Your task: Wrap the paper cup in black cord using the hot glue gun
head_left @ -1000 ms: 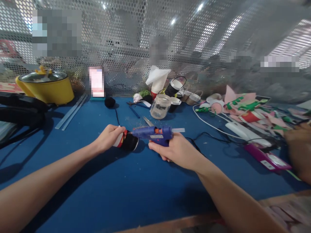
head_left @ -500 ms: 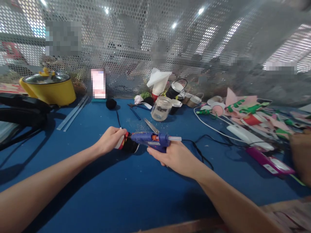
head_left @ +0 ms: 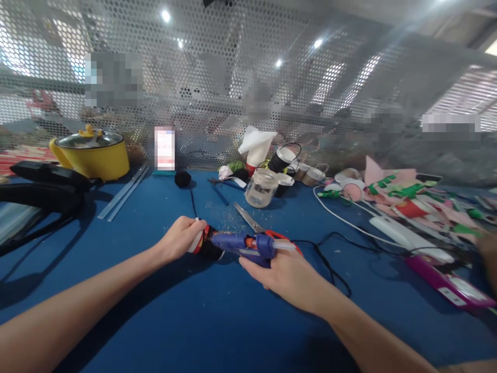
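My left hand (head_left: 180,239) is closed around a small paper cup (head_left: 198,243), tilted on its side, its red and white wall partly wrapped in black yarn (head_left: 212,250). A strand of that yarn leads back to a black yarn ball (head_left: 182,179) on the table. In my right hand (head_left: 297,277) is a blue hot glue gun (head_left: 240,243), a clear glue stick poking out of its rear. The gun's nozzle is at the wrapped part of the cup; whether it touches is too small to tell. Red-handled scissors (head_left: 248,217) lie just behind the gun.
A clear jar (head_left: 261,190), pliers (head_left: 219,191) and several yarn-wrapped cups (head_left: 279,159) stand or lie at the back. A yellow pot (head_left: 95,159) is at left, near a black stand (head_left: 46,191). Cords, a purple power strip (head_left: 446,282) and craft scraps (head_left: 411,199) cover the right.
The view has tilted up slightly, so everything sits lower in the picture. My hands, with the cup and glue gun, have come slightly nearer me, uncovering the scissors' red handles.
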Tool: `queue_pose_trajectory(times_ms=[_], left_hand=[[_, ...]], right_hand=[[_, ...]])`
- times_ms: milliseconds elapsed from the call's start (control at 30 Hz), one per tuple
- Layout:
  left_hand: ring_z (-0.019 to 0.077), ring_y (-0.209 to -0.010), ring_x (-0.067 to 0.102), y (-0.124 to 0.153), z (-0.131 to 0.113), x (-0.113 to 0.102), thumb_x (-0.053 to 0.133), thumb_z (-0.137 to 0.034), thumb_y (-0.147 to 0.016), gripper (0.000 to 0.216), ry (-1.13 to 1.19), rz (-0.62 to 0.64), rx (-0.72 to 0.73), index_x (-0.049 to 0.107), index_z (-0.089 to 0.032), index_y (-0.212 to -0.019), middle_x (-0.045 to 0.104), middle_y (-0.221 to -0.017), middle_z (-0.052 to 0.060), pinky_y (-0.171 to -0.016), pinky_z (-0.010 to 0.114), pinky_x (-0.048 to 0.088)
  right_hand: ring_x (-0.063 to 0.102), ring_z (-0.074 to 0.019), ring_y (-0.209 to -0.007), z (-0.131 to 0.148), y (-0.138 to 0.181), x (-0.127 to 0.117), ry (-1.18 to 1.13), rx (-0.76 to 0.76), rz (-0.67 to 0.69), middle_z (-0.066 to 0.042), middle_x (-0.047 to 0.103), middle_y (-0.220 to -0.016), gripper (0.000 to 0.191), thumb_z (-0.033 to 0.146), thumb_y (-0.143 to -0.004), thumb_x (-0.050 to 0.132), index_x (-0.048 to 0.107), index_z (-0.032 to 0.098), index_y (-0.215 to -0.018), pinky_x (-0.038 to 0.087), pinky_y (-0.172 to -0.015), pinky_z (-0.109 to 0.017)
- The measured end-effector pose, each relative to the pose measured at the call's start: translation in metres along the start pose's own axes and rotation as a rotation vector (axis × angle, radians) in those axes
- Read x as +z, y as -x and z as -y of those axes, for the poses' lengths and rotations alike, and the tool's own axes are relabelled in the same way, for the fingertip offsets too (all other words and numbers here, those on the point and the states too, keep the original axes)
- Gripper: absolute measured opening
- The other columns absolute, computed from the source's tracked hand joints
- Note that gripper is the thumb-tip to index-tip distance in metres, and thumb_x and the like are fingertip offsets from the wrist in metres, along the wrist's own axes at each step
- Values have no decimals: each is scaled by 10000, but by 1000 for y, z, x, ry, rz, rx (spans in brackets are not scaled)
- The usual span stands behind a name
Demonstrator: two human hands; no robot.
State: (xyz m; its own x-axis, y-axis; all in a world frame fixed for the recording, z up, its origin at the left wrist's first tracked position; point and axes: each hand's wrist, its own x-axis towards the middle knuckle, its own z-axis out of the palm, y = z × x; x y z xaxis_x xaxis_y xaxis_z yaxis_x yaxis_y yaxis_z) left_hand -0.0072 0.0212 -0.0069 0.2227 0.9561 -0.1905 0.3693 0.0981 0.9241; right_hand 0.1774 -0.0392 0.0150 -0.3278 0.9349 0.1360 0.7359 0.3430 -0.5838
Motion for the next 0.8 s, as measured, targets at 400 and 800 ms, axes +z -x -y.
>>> queue_pose_trajectory(times_ms=[400,800], left_hand=[[54,-364,293,0,2,1,392,-360,-664,317,2,-2,16,405,-143,-433,335,-384,-53,-368,188,222],[56,-368,305,1,0,1,400,-346,-657,302,21,1,12,441,-134,-445,352,-384,-50,-372,188,232]], right_hand=[[439,-76,-382,6,2,1,-61,57,14,48,465,-452,202,260,-715,454,434,187,-528,365,-426,-194],[454,-95,-495,4,2,2,7,-87,-76,20,500,-551,111,181,-705,454,461,179,-595,374,-504,-211]])
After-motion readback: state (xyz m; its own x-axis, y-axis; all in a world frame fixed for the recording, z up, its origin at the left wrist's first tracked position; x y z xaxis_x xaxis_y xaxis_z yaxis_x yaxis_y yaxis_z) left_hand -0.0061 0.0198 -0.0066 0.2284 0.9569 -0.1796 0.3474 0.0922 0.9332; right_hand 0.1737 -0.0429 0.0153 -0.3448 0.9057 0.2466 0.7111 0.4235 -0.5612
